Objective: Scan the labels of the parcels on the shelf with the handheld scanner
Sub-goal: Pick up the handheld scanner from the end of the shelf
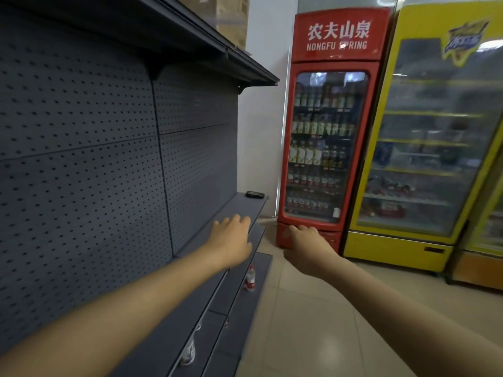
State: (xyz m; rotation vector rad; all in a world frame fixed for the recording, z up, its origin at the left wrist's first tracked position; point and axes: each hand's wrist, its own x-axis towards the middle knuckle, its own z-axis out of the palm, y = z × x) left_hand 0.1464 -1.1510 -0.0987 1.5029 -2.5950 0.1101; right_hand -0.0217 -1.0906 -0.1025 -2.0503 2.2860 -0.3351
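Note:
A small black device, likely the handheld scanner, lies at the far end of the grey shelf board. My left hand reaches forward over that board with relaxed fingers and holds nothing, a short way from the device. My right hand is stretched out over the aisle floor, fingers loosely bent, empty. No parcel shows on the boards at hand height; cardboard boxes stand on the top shelf.
The dark grey pegboard shelving fills the left. A red-labelled bottle stands on a lower board. A red drinks cooler and a yellow cooler stand ahead on the right. Tiled floor lies between.

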